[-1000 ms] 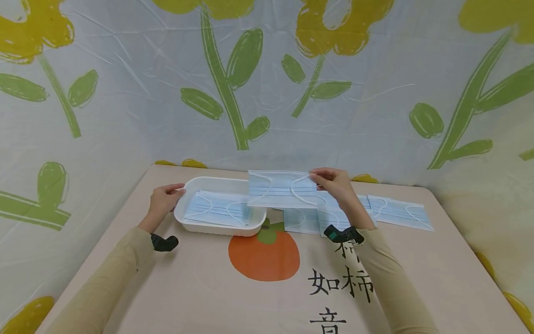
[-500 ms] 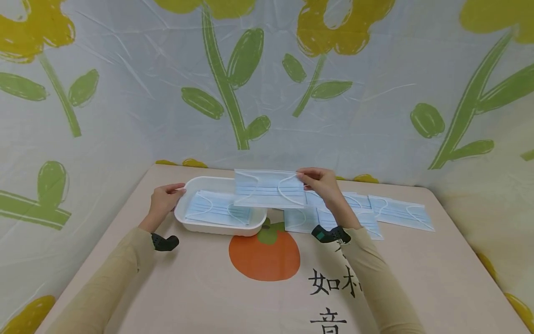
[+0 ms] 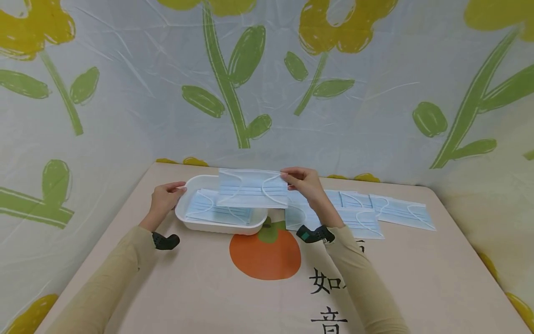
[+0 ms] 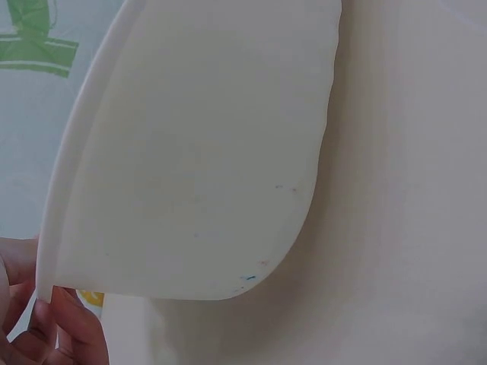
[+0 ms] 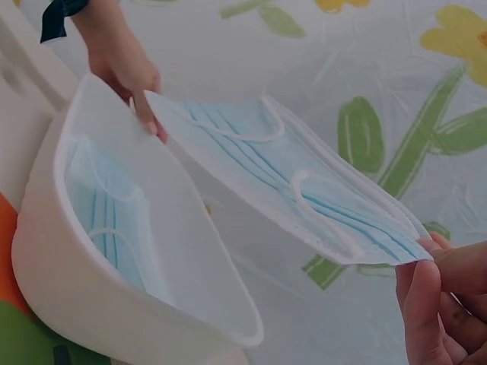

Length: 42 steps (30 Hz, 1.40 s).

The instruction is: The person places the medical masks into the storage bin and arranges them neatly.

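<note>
My left hand [image 3: 164,200] grips the left rim of a white plastic tray [image 3: 227,228]; the left wrist view shows thumb and fingers [image 4: 80,323] pinching the tray's edge. Inside the tray lie light blue face masks [image 3: 200,206], flat, with their ear loops up. Between thumb and fingers, my right hand [image 3: 306,185] pinches the right end of another face mask [image 3: 252,188]. That mask hangs above the tray's right part, spread out and apart from the masks below, as the right wrist view shows. Its far end points toward my left hand.
Several more face masks [image 3: 363,222] lie spread and overlapping on the table to the right of the tray. The pale table cover [image 3: 187,287] bears a printed persimmon [image 3: 267,257] and black characters. A flowered cloth [image 3: 137,93] rises behind the table.
My right hand has moved left with the pinched mask, bringing it from the tray's right edge to over the tray. The left hand and tray have stayed in place.
</note>
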Each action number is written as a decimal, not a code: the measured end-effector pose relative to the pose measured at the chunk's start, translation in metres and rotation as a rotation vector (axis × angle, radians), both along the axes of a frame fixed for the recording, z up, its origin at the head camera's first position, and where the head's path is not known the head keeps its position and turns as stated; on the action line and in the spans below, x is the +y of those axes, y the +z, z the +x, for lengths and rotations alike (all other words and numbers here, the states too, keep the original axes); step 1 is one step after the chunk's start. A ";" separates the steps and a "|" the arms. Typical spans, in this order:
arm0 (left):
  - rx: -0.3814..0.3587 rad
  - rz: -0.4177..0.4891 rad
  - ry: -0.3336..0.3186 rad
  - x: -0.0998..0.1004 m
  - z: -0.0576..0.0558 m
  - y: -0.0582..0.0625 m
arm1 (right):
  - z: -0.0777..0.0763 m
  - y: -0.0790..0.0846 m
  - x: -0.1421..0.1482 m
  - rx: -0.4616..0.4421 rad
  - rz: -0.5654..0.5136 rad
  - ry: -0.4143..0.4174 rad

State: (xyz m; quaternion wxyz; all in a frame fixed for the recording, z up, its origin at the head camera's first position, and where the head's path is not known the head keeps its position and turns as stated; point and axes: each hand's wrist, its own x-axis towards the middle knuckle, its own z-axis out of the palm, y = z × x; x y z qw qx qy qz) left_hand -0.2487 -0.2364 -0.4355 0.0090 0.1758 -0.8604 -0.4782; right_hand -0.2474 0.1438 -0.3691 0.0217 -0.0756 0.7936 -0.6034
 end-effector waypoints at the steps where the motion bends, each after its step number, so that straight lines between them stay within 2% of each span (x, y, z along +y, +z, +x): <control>1: -0.004 0.001 -0.002 0.000 0.000 0.000 | 0.000 -0.001 -0.003 -0.001 -0.005 0.001; 9: -0.007 -0.013 -0.012 -0.001 0.001 0.005 | -0.002 -0.007 -0.023 -0.020 -0.087 0.023; 17: 0.003 0.001 -0.017 -0.001 0.001 0.004 | 0.000 -0.011 -0.042 -0.049 -0.134 0.011; 25: 0.008 0.015 0.011 0.002 -0.001 0.001 | -0.002 -0.017 -0.060 -0.118 -0.152 -0.008; 34: -0.002 0.012 0.000 0.001 -0.001 0.004 | -0.005 -0.021 -0.079 -0.123 -0.142 0.014; 38: -0.004 0.012 0.012 0.000 -0.005 0.000 | -0.008 -0.025 -0.088 -0.146 -0.144 0.014; 42: 0.001 -0.009 0.028 -0.003 -0.011 -0.009 | -0.010 -0.030 -0.094 -0.155 -0.147 0.012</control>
